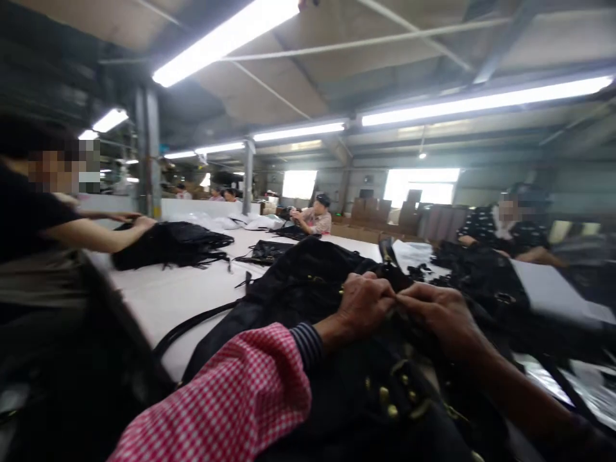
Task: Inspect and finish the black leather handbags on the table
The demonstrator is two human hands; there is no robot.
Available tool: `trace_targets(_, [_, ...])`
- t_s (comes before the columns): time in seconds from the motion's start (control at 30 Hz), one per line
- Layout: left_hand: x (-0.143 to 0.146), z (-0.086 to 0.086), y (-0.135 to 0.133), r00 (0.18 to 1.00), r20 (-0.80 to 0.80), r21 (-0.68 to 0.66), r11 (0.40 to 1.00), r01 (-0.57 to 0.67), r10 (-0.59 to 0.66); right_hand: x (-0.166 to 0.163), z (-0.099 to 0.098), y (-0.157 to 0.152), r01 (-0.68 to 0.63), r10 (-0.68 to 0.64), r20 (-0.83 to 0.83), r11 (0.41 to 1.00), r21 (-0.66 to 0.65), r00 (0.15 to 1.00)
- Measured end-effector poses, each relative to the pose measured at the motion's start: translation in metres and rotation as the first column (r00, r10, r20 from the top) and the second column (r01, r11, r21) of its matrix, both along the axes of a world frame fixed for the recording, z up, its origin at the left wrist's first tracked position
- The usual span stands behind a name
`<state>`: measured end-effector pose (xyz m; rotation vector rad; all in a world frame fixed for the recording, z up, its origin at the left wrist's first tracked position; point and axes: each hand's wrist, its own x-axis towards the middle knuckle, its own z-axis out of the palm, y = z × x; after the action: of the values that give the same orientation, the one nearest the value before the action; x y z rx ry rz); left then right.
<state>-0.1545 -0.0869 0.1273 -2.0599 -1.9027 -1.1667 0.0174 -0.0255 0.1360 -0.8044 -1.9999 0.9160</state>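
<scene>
A large black bag (293, 282) with gold-coloured metal fittings (392, 409) lies in front of me on the white table. My left hand (366, 305) is closed at the bag's upper right part, its fingers pinched against the dark material. Right beside it, almost fingertip to fingertip, my right hand (443, 317) is also closed in a pinch. What sits between the fingers is dark and small, and I cannot make out which part of the bag it is. A black strap (202, 321) curves out from the bag's left side.
On the left, a person in black (33, 212) reaches over a pile of black bags (178, 244). Another person (503, 218) is at the right, beside black bags and a white sheet (553, 285). Clear plastic (584, 385) lies at the lower right. The pale tabletop (168, 298) extends far back.
</scene>
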Motion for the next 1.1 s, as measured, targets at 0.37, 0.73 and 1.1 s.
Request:
trace_targets(0.37, [0.004,0.018,-0.015,0.977,-0.208,0.010,0.999,0.042,-0.039,0.007,0.013,0.000,-0.105,0.097,-0.122,0.993,-0.061,0.988])
trace_targets(0.73, [0.024,0.026,-0.071,0.931,-0.268,0.013,0.967,-0.253,0.247,0.151,-0.013,-0.024,-0.168,0.149,0.269,0.985,0.049,0.951])
trace_targets(1.1, [0.037,0.030,-0.073,0.973,0.194,-0.229,0.970,-0.078,0.124,0.158,-0.012,-0.039,-0.368,0.372,0.385,0.926,-0.085,0.845])
